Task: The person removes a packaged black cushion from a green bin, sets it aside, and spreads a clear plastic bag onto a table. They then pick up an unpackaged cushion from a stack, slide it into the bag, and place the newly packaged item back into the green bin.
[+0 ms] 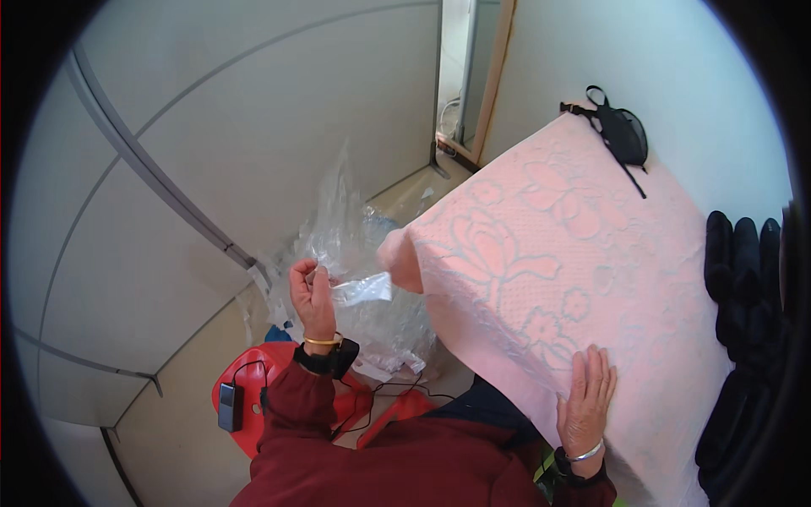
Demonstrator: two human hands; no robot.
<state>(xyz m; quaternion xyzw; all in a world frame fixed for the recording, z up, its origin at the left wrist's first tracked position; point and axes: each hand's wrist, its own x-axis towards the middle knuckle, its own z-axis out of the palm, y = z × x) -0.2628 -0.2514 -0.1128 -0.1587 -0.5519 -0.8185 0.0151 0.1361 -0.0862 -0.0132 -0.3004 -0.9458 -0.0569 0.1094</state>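
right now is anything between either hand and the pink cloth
Nothing visible for the right hand: it rests on the pink cloth. At the left hand, the shiny plastic strip it holds extends toward the cloth, with clear sheeting behind.
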